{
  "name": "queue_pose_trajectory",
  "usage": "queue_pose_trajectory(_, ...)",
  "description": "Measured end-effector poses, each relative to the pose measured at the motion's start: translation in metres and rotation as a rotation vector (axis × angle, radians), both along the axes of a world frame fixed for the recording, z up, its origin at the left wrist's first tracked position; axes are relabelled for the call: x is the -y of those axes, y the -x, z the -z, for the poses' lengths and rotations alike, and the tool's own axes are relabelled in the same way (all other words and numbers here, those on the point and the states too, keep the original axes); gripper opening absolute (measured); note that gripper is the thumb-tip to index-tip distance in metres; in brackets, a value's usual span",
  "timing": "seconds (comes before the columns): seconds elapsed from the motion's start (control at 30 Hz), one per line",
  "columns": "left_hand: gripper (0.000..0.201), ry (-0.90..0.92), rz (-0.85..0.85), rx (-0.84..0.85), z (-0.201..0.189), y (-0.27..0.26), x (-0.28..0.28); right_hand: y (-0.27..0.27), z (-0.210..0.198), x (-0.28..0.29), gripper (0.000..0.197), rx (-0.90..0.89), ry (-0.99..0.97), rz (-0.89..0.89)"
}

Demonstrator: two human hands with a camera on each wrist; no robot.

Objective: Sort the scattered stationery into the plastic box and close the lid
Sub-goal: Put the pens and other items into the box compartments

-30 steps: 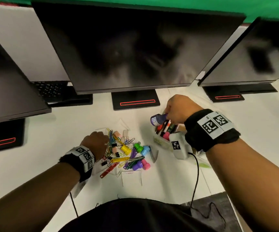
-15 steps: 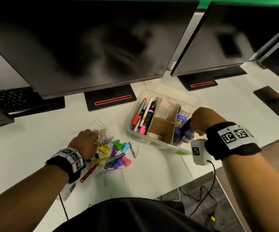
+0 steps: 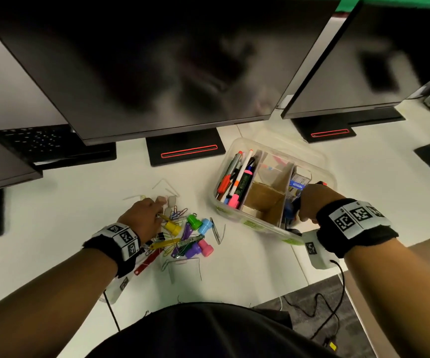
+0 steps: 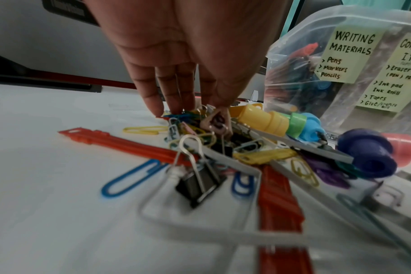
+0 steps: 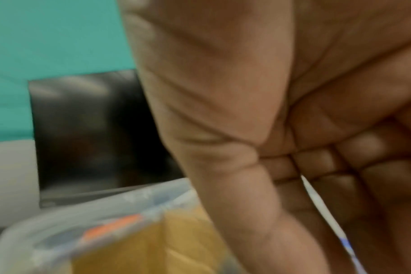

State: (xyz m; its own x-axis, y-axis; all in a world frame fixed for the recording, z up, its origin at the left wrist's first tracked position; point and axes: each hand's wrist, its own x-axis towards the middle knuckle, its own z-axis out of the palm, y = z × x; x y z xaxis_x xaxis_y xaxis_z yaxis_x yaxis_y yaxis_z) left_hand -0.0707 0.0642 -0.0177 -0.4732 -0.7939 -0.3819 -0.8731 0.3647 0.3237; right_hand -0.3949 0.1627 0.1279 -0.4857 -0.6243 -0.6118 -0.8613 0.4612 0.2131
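Since half a second ago the right hand (image 3: 312,200) has sunk deeper into the near right compartment of the plastic box (image 3: 319,161), and the blue-capped bottle it held is now mostly hidden beneath it; whether its fingers still grip the bottle cannot be told, since the right wrist view is blurred and shows only folded fingers. The left hand (image 3: 141,218) stays on the far left edge of the stationery pile (image 3: 183,233), its fingers pressed together and pointing down, thumb and fingertips pinching a clump of paper clips (image 4: 192,128). The box stands open just to the left of the right hand, clear-walled, split by cardboard dividers (image 3: 263,200); pens and markers (image 3: 237,177) lie in the compartment farthest from that hand, which a green note labels "WRITING MATERIALS" (image 4: 350,50). Just right of the left hand lie yellow, green, blue, purple and pink caps, a black binder clip (image 4: 200,183) and an orange plastic strip (image 4: 120,142).
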Motion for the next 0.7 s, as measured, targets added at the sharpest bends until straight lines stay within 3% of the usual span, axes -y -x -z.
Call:
queue_pose_trajectory(0.07,0.046,-0.008,-0.001,-0.014,0.0,-0.001,0.0,-0.013,-0.009,0.006,0.027,-0.007,0.124,-0.049)
queue_pose_trajectory(0.2,0.044,-0.04,-0.026,-0.024,-0.002,-0.004,0.0,-0.07,-0.007,0.013,0.025,0.185,0.288,-0.256)
queue_pose_trajectory(0.27,0.042,-0.048,-0.02,-0.025,-0.003,-0.006,-0.001,-0.092,0.008,0.013,0.027,0.192,0.295,-0.363)
queue_pose_trajectory(0.37,0.036,-0.05,-0.017,-0.056,-0.003,-0.01,-0.002,-0.093,0.026,0.015,0.025,0.141,0.339,-0.364)
queue_pose_trajectory(0.7,0.033,-0.066,-0.028,-0.092,-0.002,-0.011,-0.004,-0.083,0.024,0.037,0.026,0.118,0.334,-0.467)
